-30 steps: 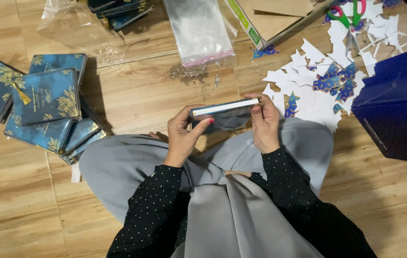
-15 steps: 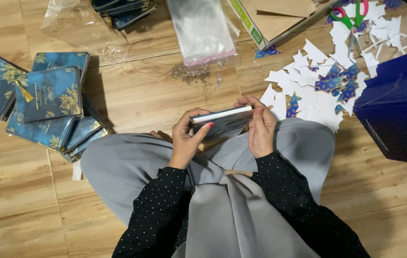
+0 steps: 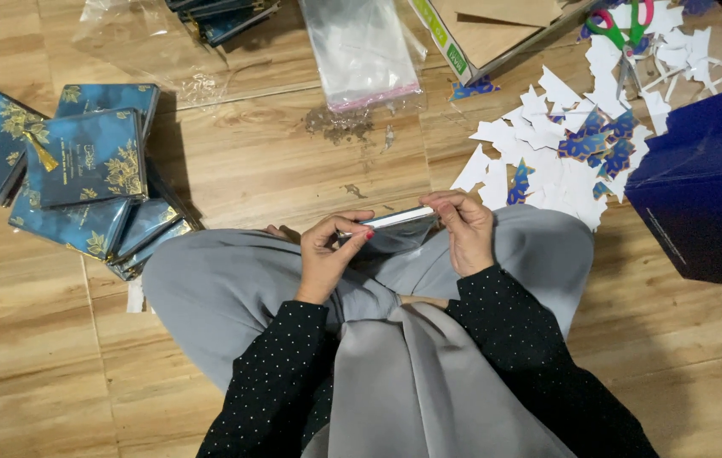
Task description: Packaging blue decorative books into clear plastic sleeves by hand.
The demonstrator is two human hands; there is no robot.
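Fingers of both our hands pinch a thin, flat card packet (image 3: 391,227) held edge-on above our lap. Its long axis runs left to right, between the two hands, tilting slightly up toward the right. Our left hand (image 3: 327,254) grips the left end, thumb on top and fingers curled beneath; our right hand (image 3: 463,233) closes on the right end, fingertips bent over the upper edge. Neither hand is nearer than the other: the packet spans the gap between them, touching both. We see it mostly by its pale edge, with a glossy, clear-looking sleeve below; we cannot tell whether the card sits fully inside it.

We sit cross-legged on a wooden floor (image 3: 55,356), grey trousers under the packet. To our left, well apart, lies a pile of blue and gold cards (image 3: 81,182). Ahead sit clear plastic sleeves (image 3: 361,51) and an open cardboard box (image 3: 497,34). To our right front, white and blue paper scraps (image 3: 565,144) are scattered, scissors (image 3: 624,25) beyond them, and a dark blue bag (image 3: 709,187) stands at the right.
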